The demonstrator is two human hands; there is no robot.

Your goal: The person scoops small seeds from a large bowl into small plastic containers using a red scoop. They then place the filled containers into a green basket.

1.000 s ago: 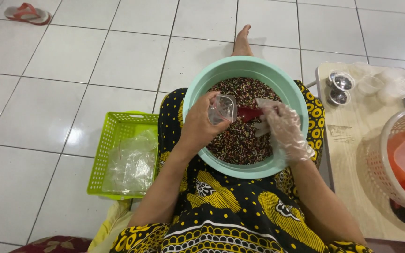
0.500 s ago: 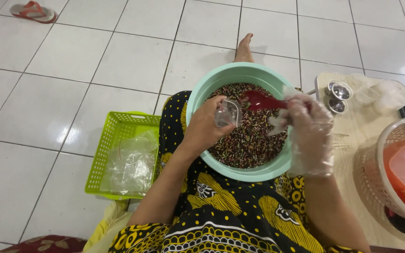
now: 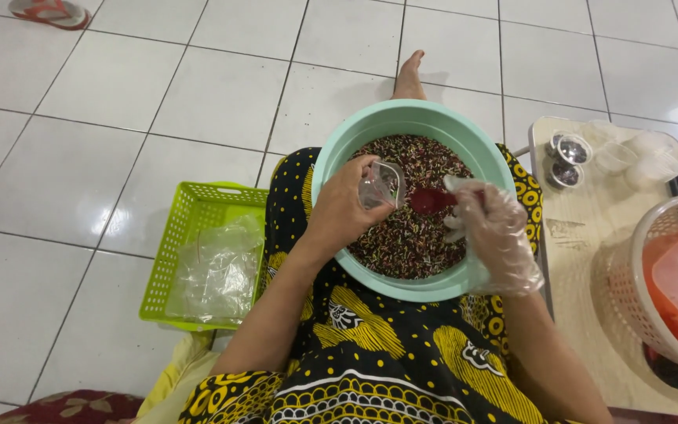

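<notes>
Head view: our left hand (image 3: 343, 212) grips a small clear plastic cup (image 3: 382, 184) at the fingertips; our gloved right hand (image 3: 492, 235) pinches a red plastic spoon (image 3: 431, 201) just beside it, above the mint-green bowl of multicoloured sprinkles (image 3: 417, 235). A tilted spoon risks spilling sprinkles past the narrow cup.

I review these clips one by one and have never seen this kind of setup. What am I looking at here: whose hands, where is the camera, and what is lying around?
There is no machine. A camera worn on a seated person's head looks down at their own two hands. On their lap rests a green bowl full of small dark mixed bits. The left hand holds a small clear cup over the bowl. The right hand, in a thin clear glove, holds a red spoon next to the cup. On the tiled floor to the left stands a green basket with clear plastic bags. To the right is a low table with little filled cups and a woven basket.
</notes>
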